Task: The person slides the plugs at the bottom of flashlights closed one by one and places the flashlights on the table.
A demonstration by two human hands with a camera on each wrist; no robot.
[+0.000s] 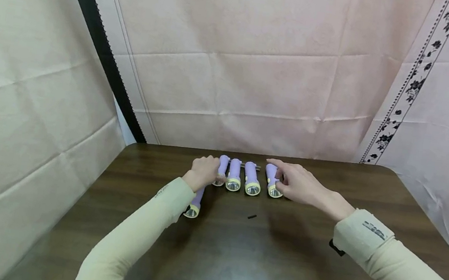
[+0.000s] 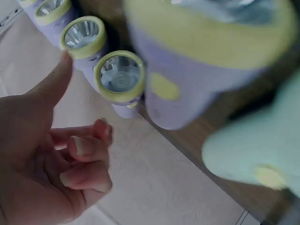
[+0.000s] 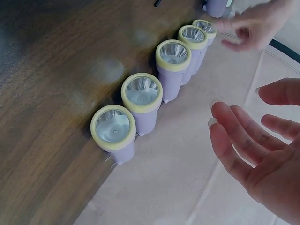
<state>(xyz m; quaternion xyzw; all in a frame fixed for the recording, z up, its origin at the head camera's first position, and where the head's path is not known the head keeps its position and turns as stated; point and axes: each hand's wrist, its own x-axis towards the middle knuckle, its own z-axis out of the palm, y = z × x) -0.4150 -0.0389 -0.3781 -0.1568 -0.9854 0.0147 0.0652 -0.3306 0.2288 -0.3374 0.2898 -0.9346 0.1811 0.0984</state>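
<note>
— How does the ground lie?
— A dark wooden table. Nearest, one purple torch lies apart by the left forearm, and beyond it, towards the middle, a small black piece
— And farther off?
— A side-by-side row of purple torches, five in the right wrist view, with a gap between the third torch and the fourth torch, counted from the person's left
— The hands?
— Both empty. The left hand is at the row's left end, thumb out, other fingers loosely bent; whether it touches a torch I cannot tell. The right hand is at the other end, fingers spread
— How would you straighten them, if that's the step?
— Press lightly and evenly from both ends, fronts level, and nudge nothing towards the far edge, where the pale cloth hangs behind
</note>
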